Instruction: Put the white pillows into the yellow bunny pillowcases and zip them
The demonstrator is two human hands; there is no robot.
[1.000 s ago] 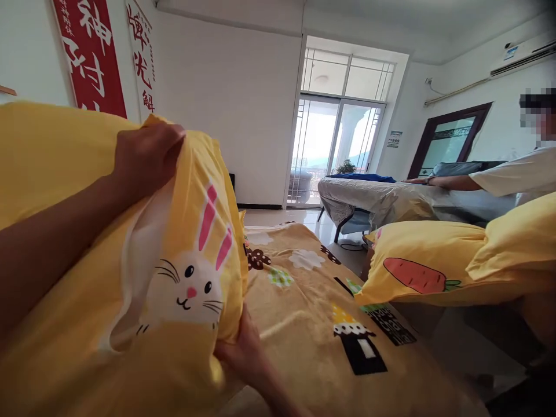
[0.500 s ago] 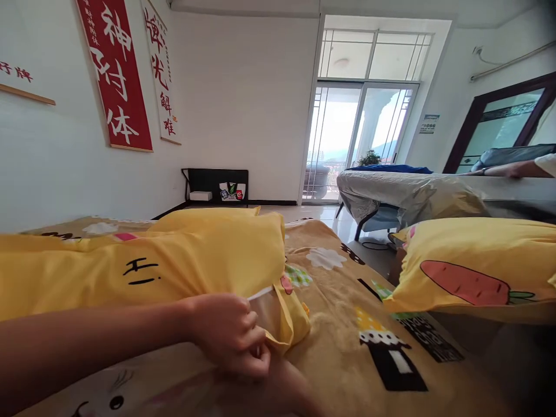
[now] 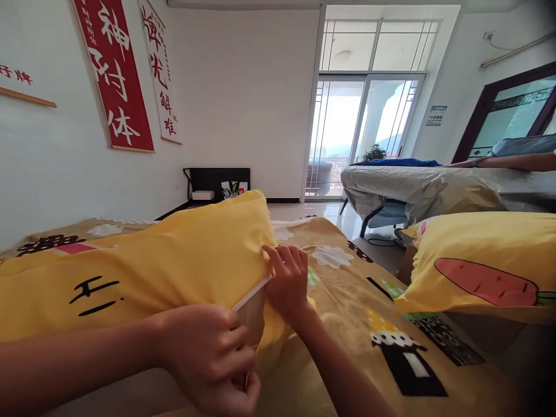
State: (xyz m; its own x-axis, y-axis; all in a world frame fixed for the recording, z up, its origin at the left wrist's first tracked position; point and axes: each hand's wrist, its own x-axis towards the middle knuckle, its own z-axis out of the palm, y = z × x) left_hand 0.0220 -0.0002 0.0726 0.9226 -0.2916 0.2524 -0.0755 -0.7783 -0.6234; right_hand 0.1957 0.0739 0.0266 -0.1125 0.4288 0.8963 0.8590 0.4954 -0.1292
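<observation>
A yellow pillowcase [image 3: 174, 249] with black lettering and a pink patch lies across the blanket in front of me, a pale inner layer showing at its open end. My right hand [image 3: 289, 281] pinches the upper corner of that opening, close to a white edge strip. Closer to me, my left hand [image 3: 212, 353] is closed in a fist at the lower side of the opening, on the pillowcase's edge. What lies between its fingers is mostly hidden.
A brown patterned blanket [image 3: 343, 313] spreads underneath. On the right rests a yellow pillow [image 3: 486, 237] with a carrot print. Behind it stands a plastic-covered table [image 3: 391, 176], with another person's arm [image 3: 512, 162] over it. A black low stand [image 3: 202, 176] is by the far wall.
My right hand has risen from below to the upper corner of the opening. The pillowcase's right end has lifted and tilted, and my left hand has shifted slightly down and left.
</observation>
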